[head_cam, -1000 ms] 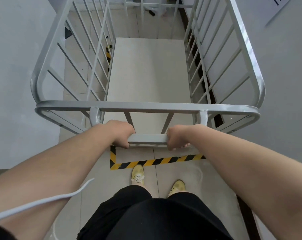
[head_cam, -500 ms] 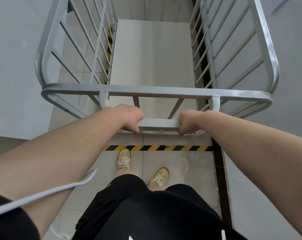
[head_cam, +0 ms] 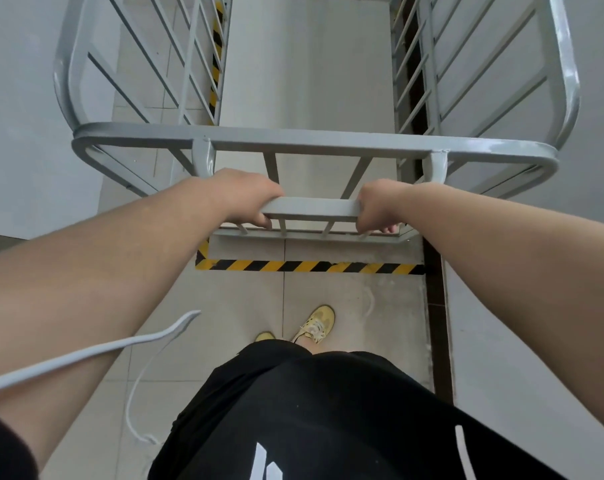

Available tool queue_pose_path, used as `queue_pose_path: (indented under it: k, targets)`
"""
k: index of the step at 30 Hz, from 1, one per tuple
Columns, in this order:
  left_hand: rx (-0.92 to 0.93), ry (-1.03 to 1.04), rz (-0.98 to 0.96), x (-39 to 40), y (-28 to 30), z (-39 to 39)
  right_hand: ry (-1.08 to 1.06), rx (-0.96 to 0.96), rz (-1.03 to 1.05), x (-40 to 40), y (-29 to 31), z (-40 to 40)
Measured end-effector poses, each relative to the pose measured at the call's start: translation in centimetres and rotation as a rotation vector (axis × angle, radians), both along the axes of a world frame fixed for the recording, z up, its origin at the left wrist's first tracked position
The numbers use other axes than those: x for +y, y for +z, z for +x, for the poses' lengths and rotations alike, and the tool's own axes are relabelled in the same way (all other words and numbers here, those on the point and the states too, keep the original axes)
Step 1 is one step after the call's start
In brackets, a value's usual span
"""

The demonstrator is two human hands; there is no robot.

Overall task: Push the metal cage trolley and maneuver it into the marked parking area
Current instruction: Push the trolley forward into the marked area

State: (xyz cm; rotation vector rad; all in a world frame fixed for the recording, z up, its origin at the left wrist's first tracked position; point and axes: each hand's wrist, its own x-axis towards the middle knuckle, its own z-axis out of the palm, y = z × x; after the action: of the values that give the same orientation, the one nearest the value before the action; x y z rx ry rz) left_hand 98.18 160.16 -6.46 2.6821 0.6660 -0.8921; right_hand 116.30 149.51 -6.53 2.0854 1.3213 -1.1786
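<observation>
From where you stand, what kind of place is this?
Probably a warehouse or stockroom corner: a metal cage trolley, yellow-black hazard tape marking a bay on the tiled floor, plain grey walls close on both sides.

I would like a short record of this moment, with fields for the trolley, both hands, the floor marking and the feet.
trolley: grey metal cage trolley, platform empty, past the rear tape line
left hand: left hand closed on the handle bar
right hand: right hand closed on the same bar
floor marking: yellow-black striped tape behind the trolley, another strip along its left side
feet: yellow shoes on the tiled floor, outside the tape
</observation>
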Motion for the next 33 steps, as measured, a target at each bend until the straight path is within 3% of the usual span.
queue_pose_path:
  k: [7, 22, 33]
  targets:
    - [-0.036, 0.02, -0.051, 0.4, 0.2, -1.3, 0.023, -0.041, -0.017, 0.4, 0.0, -1.0]
    - [-0.093, 0.013, 0.08, -0.4, -0.4, -3.0, 0.0, -0.123, 0.038, 0.1, 0.5, -2.7]
    - [-0.25, 0.171, 0.03, -2.1, 1.7, -5.7, -0.004, -0.247, 0.286, -2.6, 1.7, -4.7]
